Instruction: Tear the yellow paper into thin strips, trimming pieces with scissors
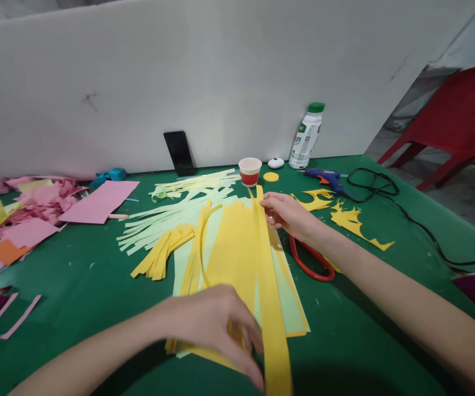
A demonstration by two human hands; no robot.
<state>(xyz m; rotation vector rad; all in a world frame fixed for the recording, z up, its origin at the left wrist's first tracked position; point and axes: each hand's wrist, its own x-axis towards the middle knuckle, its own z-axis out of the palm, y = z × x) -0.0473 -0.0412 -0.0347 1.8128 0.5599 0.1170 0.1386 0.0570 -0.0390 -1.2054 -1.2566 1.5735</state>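
My right hand (285, 214) pinches a long yellow paper strip (272, 297) near its far end, and the strip runs toward me past the lower edge of the view. Beside the strip's near part is my left hand (221, 327), slightly blurred, with thumb and forefinger apart; whether it touches the strip I cannot tell. Beneath both hands lie yellow sheets (233, 242) and pale green sheets (291, 297). Thin yellow strips (194, 253) lie along their left side. A red looped handle (311, 267) shows by my right forearm, its other end hidden.
Pale green strips (150, 220) and a bundle of yellow strips (165, 250) lie left. Pink paper (101, 201) is farther left. A paper cup (249, 171), phone (178, 153) and bottle (305, 137) stand by the white wall. A glue gun (326, 177) with cord and yellow scraps (357, 223) are right.
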